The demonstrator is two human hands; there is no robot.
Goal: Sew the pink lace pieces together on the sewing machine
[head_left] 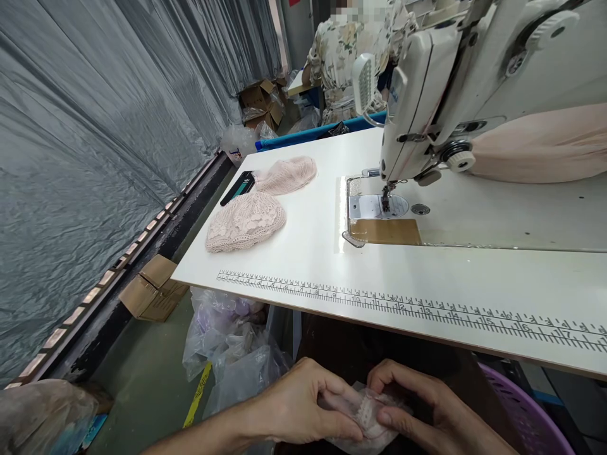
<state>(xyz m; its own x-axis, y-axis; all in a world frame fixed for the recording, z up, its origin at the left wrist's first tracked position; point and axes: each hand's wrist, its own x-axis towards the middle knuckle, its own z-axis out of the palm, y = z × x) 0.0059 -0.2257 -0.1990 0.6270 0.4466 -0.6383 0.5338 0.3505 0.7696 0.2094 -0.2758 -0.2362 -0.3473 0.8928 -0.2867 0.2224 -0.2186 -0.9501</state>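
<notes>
Below the table's front edge, my left hand (306, 404) and my right hand (424, 404) hold a pale pink lace piece (367, 417) between them. Sheer fabric covers some fingers of the left hand, whose thumb presses on the lace. On the other side, the right thumb and forefinger pinch the edge of the same piece. Two similar pieces lie on the white table (303, 253): a cup-shaped lace piece (246, 221) and a smoother pink piece (287, 175) behind it. A black-and-teal flat item (239, 188) is partly covered by them.
A sewing machine (427, 95) stands at the right, with pink fabric (545, 145) behind its needle area. Plastic bags (232, 347) and a cardboard box (154, 287) sit on the floor at left. A purple basket (526, 411) is low right. Another person (351, 63) is beyond the table.
</notes>
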